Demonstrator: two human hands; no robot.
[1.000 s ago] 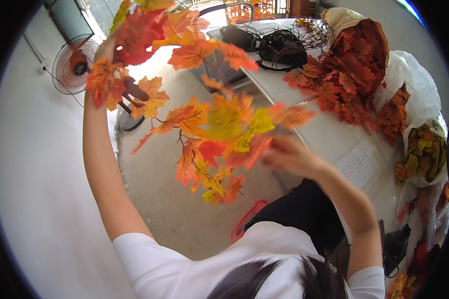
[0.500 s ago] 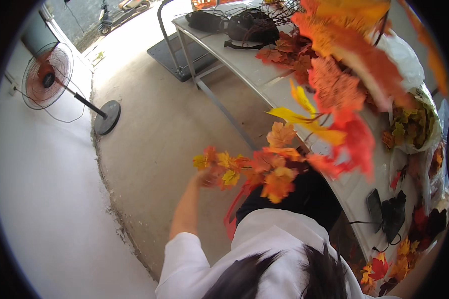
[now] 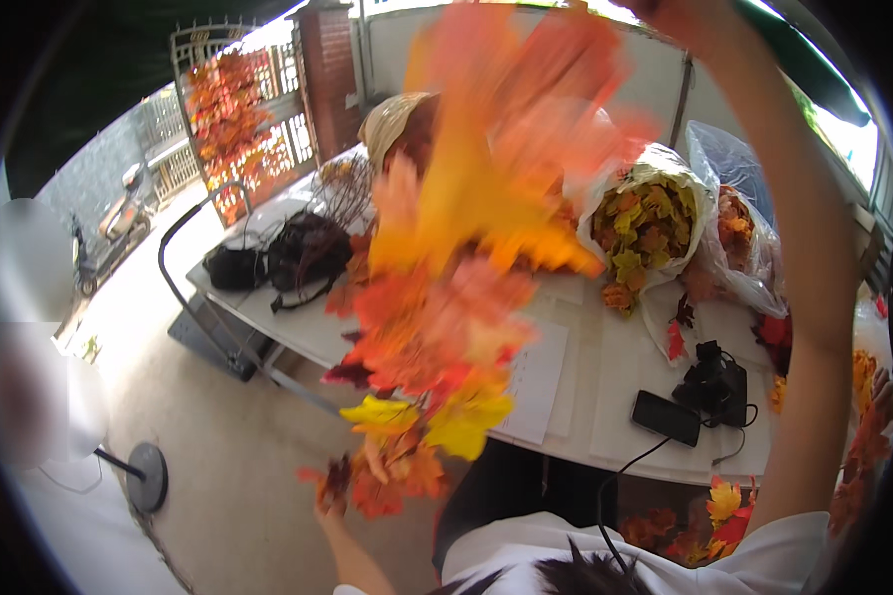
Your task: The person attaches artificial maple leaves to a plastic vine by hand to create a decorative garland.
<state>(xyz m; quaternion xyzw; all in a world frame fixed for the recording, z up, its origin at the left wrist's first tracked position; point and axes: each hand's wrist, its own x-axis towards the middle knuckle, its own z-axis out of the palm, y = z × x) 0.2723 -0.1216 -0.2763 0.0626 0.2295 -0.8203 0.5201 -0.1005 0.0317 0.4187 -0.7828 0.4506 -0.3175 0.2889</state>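
Note:
A garland of artificial maple leaves (image 3: 437, 327), orange, red and yellow, stretches from the top of the view down toward the lower left, its upper leaves close and blurred. My left hand (image 3: 330, 501) is low down, closed around its lower end beside small orange and dark red leaves. Raised high, my right hand (image 3: 680, 18) is partly cut off by the top edge. Its fingers look curled, and the garland's upper part hangs beside it, though the grip itself is out of sight.
On the white table (image 3: 605, 436) lie a phone (image 3: 665, 416), black cabled devices (image 3: 714, 382), paper sheets (image 3: 536, 382) and black bags (image 3: 308, 253). Bags of leaves (image 3: 645, 223) stand behind. A cable crosses near my body. A fan base (image 3: 147, 478) and a flatbed trolley (image 3: 208, 342) are left.
My view has turned right and lifted, facing the table more squarely. My right arm now shows raised on the right. The garland hangs more upright, with my left hand still at its lower end.

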